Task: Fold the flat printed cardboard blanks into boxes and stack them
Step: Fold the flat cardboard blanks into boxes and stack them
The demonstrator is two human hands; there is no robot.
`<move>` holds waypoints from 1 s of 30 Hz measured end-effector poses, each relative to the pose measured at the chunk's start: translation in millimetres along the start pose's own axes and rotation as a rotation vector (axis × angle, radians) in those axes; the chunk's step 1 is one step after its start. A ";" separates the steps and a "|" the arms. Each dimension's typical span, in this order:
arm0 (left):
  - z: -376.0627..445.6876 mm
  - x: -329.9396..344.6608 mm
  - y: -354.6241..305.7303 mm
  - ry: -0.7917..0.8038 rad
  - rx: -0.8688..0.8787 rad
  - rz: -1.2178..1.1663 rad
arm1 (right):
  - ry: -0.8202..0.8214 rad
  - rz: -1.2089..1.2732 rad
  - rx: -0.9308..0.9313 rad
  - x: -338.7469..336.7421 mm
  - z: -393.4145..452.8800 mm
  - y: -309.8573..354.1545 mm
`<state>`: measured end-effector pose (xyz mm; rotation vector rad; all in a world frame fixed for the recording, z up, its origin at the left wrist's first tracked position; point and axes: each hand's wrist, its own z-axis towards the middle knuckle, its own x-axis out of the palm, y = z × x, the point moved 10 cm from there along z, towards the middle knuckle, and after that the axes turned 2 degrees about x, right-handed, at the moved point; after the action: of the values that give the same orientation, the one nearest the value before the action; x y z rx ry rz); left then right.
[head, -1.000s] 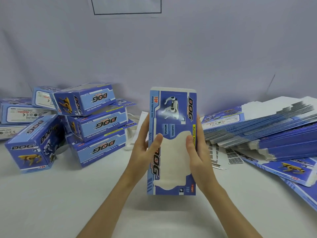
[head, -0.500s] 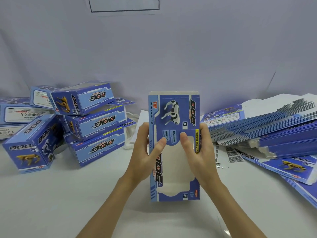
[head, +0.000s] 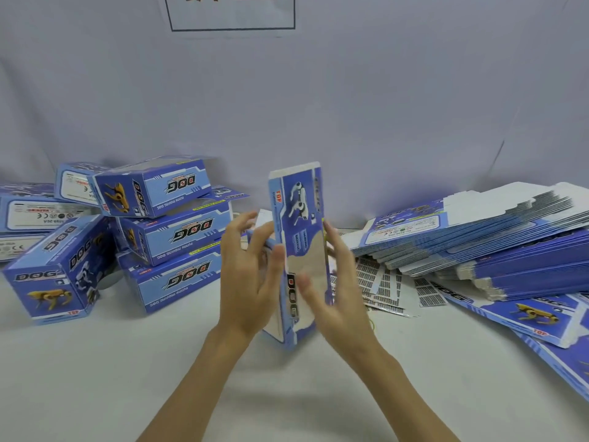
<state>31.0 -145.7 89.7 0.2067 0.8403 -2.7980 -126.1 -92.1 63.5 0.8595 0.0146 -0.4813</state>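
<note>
White desk (head: 95, 378) and a pale backdrop frame the work. Left hand (head: 245, 282) and right hand (head: 334, 291), fingers loosely spread and blurred, press 1 upright cardboard blank (head: 298, 224) between them, its lower end at the desk. About 6 folded boxes (head: 178, 231) pile at left; a stack of flat blanks (head: 494, 244) lies at right.

My left hand (head: 247, 275), right hand (head: 334, 285): both motion-smeared, finger edges soft. Right fingers partly behind box (head: 298, 250); grip unclear. Box small print unreadable. Sign (head: 232, 12) at 12 o'clock cut by top edge. Blank stack (head: 497, 244) at 3 o'clock runs off right edge. Label sheets (head: 382, 282) too fine to read.
</note>
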 end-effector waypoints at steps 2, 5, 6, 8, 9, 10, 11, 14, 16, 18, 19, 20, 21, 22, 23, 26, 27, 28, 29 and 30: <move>0.8 -5.3 -12.0 0.006 0.119 0.002 | 0.076 0.064 0.061 16.2 -0.3 -1.6; 2.5 -12.0 -24.0 -0.049 0.189 -0.008 | 0.124 0.196 0.228 19.3 0.2 -14.9; 4.0 -13.7 -17.6 -0.084 0.102 -0.053 | 0.146 0.226 0.265 16.1 0.7 -20.1; 4.7 -15.6 0.2 -0.137 -0.089 -0.099 | 0.198 0.267 0.311 7.4 1.3 -27.2; 4.3 -13.5 11.4 -0.119 -0.176 -0.113 | 0.227 0.296 0.320 5.0 1.7 -28.8; 3.2 -8.7 23.1 -0.068 -0.268 -0.162 | 0.252 0.323 0.325 4.3 2.0 -30.7; 1.6 -1.7 33.2 0.000 -0.354 -0.228 | 0.270 0.341 0.324 4.7 2.5 -32.3; -2.4 6.6 43.7 0.116 -0.382 -0.284 | 0.154 0.372 0.310 -7.3 9.1 -37.9; -2.4 3.5 39.5 0.105 -0.323 -0.203 | 0.008 0.370 0.257 -24.7 12.6 -39.4; -1.7 5.5 31.0 0.110 -0.259 -0.143 | -0.036 0.315 0.202 -32.2 12.6 -34.1; -2.0 8.6 26.0 0.119 -0.247 -0.162 | -0.028 0.270 0.187 -31.7 11.7 -31.6; -2.6 13.2 21.4 0.136 -0.256 -0.228 | -0.017 0.222 0.176 -30.1 10.7 -30.2; -3.6 18.5 17.6 0.154 -0.273 -0.330 | -0.012 0.184 0.170 -28.4 10.0 -29.0; -5.1 23.6 14.4 0.174 -0.288 -0.432 | -0.020 0.164 0.170 -27.7 10.0 -27.8; -6.6 26.9 12.5 0.190 -0.297 -0.497 | -0.036 0.163 0.171 -28.3 10.5 -25.8; -8.7 29.1 9.4 0.199 -0.296 -0.541 | -0.089 0.209 0.151 -37.1 13.6 -20.3; -8.4 29.8 8.9 0.196 -0.303 -0.551 | -0.094 0.217 0.145 -39.5 14.5 -18.7; -8.3 30.4 9.2 0.188 -0.311 -0.561 | -0.094 0.218 0.144 -41.2 15.2 -17.9; -8.0 30.1 9.6 0.172 -0.317 -0.565 | -0.094 0.219 0.144 -42.3 15.7 -17.0; -7.5 29.1 10.3 0.156 -0.322 -0.558 | -0.098 0.230 0.145 -42.6 16.2 -16.5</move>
<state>5.9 -154.6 72.5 0.1567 1.5813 -3.1009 -173.9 -95.9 70.8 0.9658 -0.2089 -0.3105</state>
